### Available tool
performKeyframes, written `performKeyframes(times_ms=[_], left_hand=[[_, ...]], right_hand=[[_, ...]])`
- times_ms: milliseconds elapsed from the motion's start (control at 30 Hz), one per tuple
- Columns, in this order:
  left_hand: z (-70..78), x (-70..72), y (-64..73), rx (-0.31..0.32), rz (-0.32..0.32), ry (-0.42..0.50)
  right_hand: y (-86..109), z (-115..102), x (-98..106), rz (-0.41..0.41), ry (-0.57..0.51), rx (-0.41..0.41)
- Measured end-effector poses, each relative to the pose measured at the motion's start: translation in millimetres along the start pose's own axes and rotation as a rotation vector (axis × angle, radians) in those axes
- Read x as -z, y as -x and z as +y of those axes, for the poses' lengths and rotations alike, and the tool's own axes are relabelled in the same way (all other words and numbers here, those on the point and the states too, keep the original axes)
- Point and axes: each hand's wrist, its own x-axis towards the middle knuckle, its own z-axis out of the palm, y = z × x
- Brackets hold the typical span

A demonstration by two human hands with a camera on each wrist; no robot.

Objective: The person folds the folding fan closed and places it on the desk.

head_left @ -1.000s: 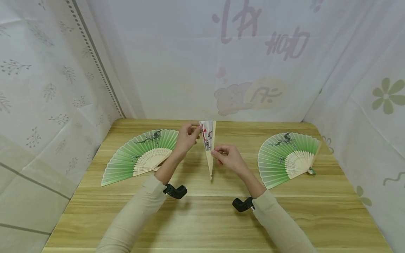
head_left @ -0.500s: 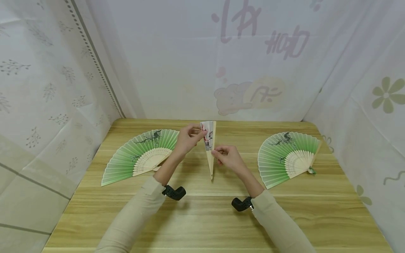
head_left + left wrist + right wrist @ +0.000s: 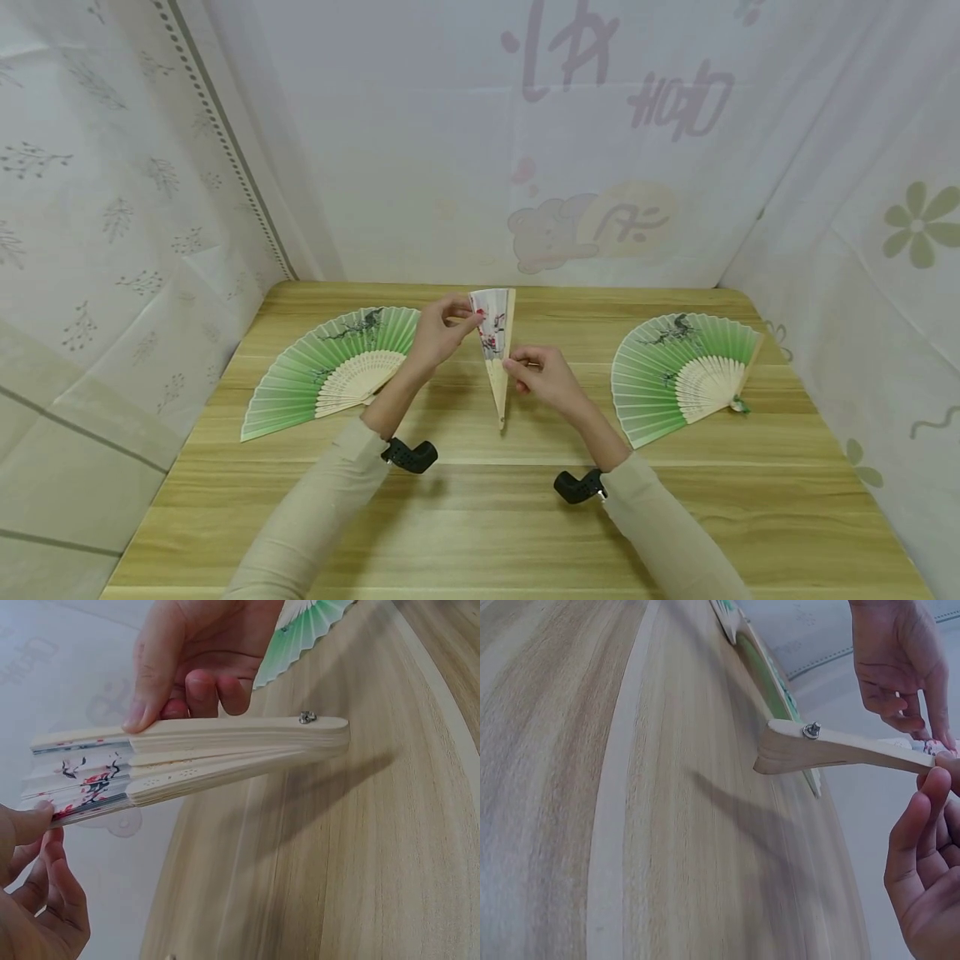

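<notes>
A partly spread folding fan [image 3: 495, 346], white with red blossoms and pale wooden ribs, is held up over the middle of the table. My left hand [image 3: 442, 333] pinches its left edge near the top between thumb and fingers. Lower down, my right hand [image 3: 546, 379] pinches the outer rib on the right side. In the left wrist view the ribs of the folding fan [image 3: 187, 761] splay apart from the metal rivet at its narrow end. The right wrist view shows that rivet end of the folding fan [image 3: 832, 748] hanging above the wood, casting a shadow.
A green folding fan [image 3: 288, 387] lies spread at the left, partly behind my left forearm. Another green folding fan [image 3: 645, 383] lies spread at the right with a green tassel at its pivot. Printed white cloth [image 3: 420, 167] rises behind the wooden table [image 3: 480, 525] and along both sides.
The white fan has spread a little wider, its left edge moving left. My left thumb slid inward onto its face, then back toward the edge. My right hand stays nearly still.
</notes>
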Motion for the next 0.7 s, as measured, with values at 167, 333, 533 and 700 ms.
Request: performKeyframes(times_ms=[167, 333, 533, 700], left_hand=[[-2.2, 0.6, 0.3, -0.017, 0.005, 0.008], [2.3, 0.6, 3.7, -0.050, -0.004, 0.032], [-3.7, -1.9, 1.6, -0.052, -0.016, 0.047], [-3.2, -3.2, 2.9, -0.006, -0.020, 0.060]], right_hand=[[1.5, 0.4, 3.5, -0.019, -0.029, 0.012], [0.9, 0.8, 2.0, -0.037, -0.029, 0.022], [0.5, 0.3, -1.7, -0.057, -0.018, 0.045], [-0.1, -2.3, -4.2, -0.069, -0.008, 0.043]])
